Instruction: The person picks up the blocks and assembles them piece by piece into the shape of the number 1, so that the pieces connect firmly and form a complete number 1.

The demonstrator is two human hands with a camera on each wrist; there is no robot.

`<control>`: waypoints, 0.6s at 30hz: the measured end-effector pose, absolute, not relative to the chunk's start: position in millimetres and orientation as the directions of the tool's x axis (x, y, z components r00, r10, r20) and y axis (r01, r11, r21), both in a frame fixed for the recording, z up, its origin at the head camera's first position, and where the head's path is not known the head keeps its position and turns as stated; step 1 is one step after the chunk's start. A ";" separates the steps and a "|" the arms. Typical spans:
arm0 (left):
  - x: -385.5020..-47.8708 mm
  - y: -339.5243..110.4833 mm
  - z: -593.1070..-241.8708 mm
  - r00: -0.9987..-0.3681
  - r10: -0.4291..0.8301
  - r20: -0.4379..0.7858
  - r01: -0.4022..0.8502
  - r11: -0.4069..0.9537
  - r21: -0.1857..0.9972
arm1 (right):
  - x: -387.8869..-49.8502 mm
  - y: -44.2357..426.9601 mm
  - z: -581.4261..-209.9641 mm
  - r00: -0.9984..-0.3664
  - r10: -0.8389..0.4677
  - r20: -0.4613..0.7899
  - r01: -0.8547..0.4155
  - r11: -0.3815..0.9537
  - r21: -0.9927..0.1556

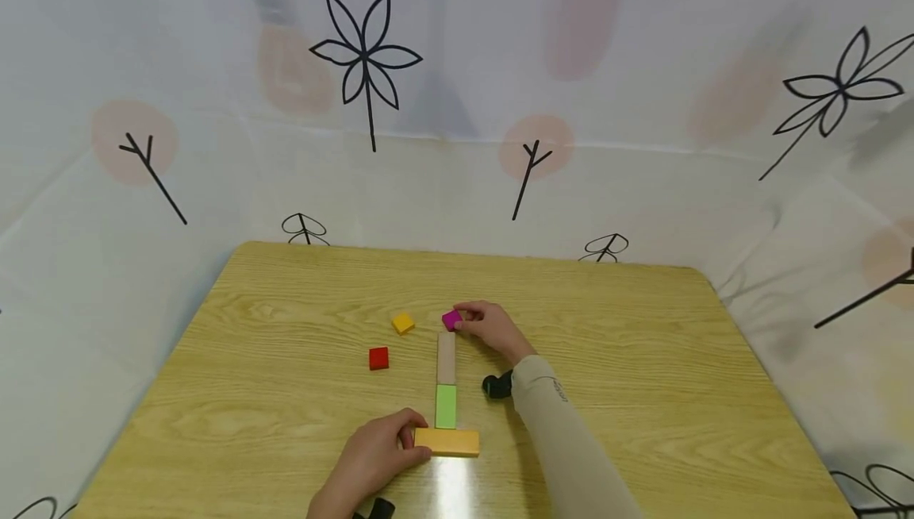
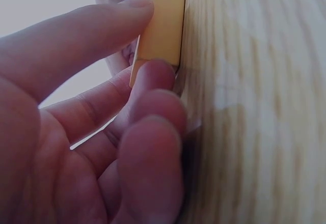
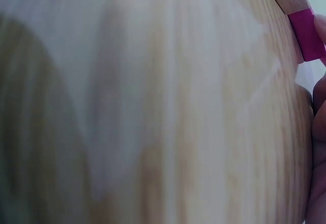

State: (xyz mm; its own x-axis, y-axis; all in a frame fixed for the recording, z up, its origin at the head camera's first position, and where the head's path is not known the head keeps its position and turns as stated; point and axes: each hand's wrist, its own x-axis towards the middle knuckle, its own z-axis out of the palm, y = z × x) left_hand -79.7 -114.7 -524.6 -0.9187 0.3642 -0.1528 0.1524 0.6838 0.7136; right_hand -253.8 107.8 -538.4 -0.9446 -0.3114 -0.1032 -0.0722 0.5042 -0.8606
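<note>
A yellow-orange long block (image 1: pixel 447 442) lies crosswise near the table's front, its left end pinched by the left hand (image 1: pixel 374 455). In the left wrist view, the thumb of the left hand (image 2: pixel 91 107) rests on the orange block (image 2: pixel 163 25). Behind it a light green block (image 1: pixel 446 406) and a plain wooden block (image 1: pixel 446 358) lie end to end in a line. At the far end of that line the right hand (image 1: pixel 493 328) pinches a magenta block (image 1: pixel 451 319). The right wrist view shows the magenta block (image 3: pixel 307 34) against the wooden block's end, beside fingers (image 3: pixel 320 107).
A yellow block (image 1: pixel 403 323) and a red block (image 1: pixel 378 358) lie on the wood-grained table (image 1: pixel 286 392), left of the line. Black wrist devices show at the right wrist (image 1: pixel 497 386) and at the left wrist (image 1: pixel 382 509). A patterned white cloth (image 1: pixel 443 201) hangs around the table.
</note>
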 end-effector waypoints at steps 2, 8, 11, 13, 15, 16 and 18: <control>-79.6 -115.0 -524.8 -0.919 0.362 -0.157 0.149 0.686 0.712 | -254.2 107.1 -539.2 -0.946 -0.308 -0.104 -0.073 0.514 -0.855; -79.2 -115.4 -524.5 -0.919 0.353 -0.172 0.134 0.693 0.708 | -254.6 105.0 -540.6 -0.948 -0.302 -0.105 -0.077 0.533 -0.843; -79.4 -115.2 -524.9 -0.920 0.353 -0.173 0.133 0.694 0.708 | -254.4 104.8 -541.2 -0.949 -0.300 -0.099 -0.085 0.546 -0.833; -79.6 -115.0 -525.3 -0.919 0.354 -0.172 0.133 0.691 0.710 | -254.4 105.0 -541.3 -0.950 -0.299 -0.095 -0.089 0.548 -0.832; -79.6 -114.8 -525.5 -0.920 0.354 -0.169 0.134 0.689 0.712 | -254.2 105.3 -541.2 -0.949 -0.300 -0.092 -0.094 0.553 -0.828; -79.6 -114.7 -525.5 -0.920 0.353 -0.168 0.134 0.688 0.713 | -254.1 105.4 -541.1 -0.948 -0.303 -0.092 -0.096 0.552 -0.828; -79.3 -114.6 -525.6 -0.921 0.353 -0.166 0.135 0.687 0.714 | -253.6 105.5 -540.5 -0.946 -0.311 -0.091 -0.100 0.548 -0.831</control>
